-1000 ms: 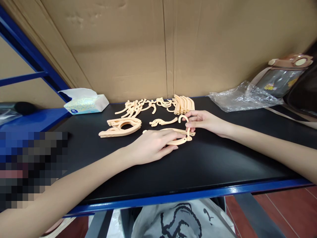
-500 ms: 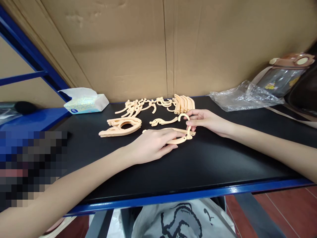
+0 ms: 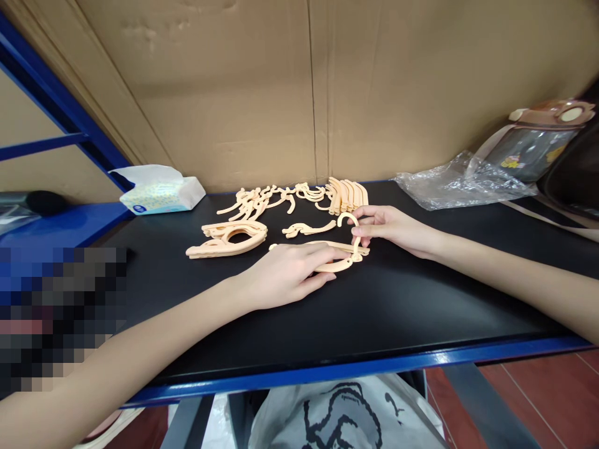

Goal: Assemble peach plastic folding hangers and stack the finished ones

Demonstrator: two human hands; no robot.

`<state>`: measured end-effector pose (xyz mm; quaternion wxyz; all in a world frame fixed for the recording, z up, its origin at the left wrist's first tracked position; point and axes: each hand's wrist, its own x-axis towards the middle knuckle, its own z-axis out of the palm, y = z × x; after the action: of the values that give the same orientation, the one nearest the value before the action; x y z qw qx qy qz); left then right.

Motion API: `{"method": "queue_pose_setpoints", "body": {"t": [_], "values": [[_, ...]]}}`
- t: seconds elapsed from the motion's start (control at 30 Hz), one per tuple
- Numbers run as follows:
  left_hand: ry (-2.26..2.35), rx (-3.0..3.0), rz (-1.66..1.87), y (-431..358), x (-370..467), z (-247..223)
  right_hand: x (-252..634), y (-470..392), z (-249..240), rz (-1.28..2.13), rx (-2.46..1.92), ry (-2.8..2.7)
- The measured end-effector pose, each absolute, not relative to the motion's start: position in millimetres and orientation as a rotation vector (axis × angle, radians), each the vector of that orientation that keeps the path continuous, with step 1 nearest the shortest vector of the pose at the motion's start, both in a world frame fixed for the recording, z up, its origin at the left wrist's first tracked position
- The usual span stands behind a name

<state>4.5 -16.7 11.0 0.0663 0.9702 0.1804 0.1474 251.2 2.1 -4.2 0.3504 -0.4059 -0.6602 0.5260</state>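
Observation:
My left hand [image 3: 292, 274] lies low over the table, its fingers closed around one arm of a beige plastic folding hanger [image 3: 337, 266]. Between the thumb and fingers of my right hand [image 3: 388, 231] is the hanger's hook [image 3: 357, 248], which stands up from the joint with its curve toward the left. Part of the hanger is hidden under my left hand. Just behind, a straight beige piece [image 3: 346, 248] lies on the table, partly covered by that hand. Farther back is a loose curved hanger piece [image 3: 309, 229]. Folded hangers [image 3: 224, 248] are stacked to the left.
Along the cardboard wall [image 3: 224, 93] lie a heap of beige hooks [image 3: 253, 202] and a row of curved arms [image 3: 347, 196]. A tissue pack [image 3: 161, 193] stands at the back left. At the back right are a clear plastic bag [image 3: 461, 184] and a bottle [image 3: 533, 146].
Both hands keep almost the same place and grip. The hook has shifted only very slightly at its base.

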Motion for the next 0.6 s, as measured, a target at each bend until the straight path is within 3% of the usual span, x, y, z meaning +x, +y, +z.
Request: {"method": "queue_pose_setpoints", "body": {"t": [0.6], "values": [[0.509, 2.947, 0.481, -16.8, 4.9, 10.9, 249.8, 2.1, -4.3, 1.367, -1.047, -1.718]]}}
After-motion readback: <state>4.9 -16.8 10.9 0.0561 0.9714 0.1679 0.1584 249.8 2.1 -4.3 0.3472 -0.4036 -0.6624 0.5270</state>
